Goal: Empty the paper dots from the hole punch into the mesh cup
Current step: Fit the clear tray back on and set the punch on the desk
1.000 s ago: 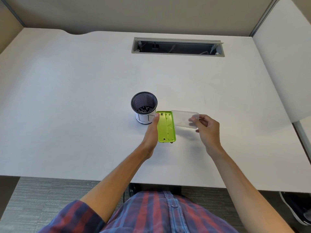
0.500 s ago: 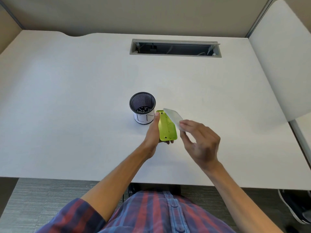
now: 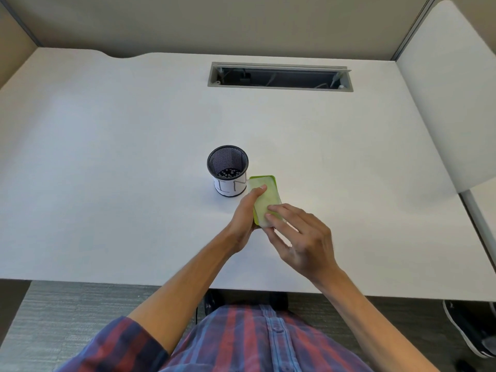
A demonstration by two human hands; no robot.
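A black mesh cup [image 3: 227, 160] with a white paper label stands upright on the white desk; white paper dots lie on its bottom. Just to its right is the lime-green hole punch [image 3: 272, 181], turned with its base up, and a clear plastic cover [image 3: 264, 201] lies flat over that base. My left hand [image 3: 245, 218] grips the punch from the left, thumb on the cover. My right hand [image 3: 300, 237] has its fingertips pressed on the near end of the cover.
The white desk [image 3: 107, 157] has a long open cable slot [image 3: 280, 76] at the back. A white side panel [image 3: 451, 103] stands at the right. The desk's near edge runs just beyond my plaid shirt.
My right hand has brought the clear cover from the right, tilted it over the green punch base, and now lays it flat on the base. The left hand has kept hold of the punch.
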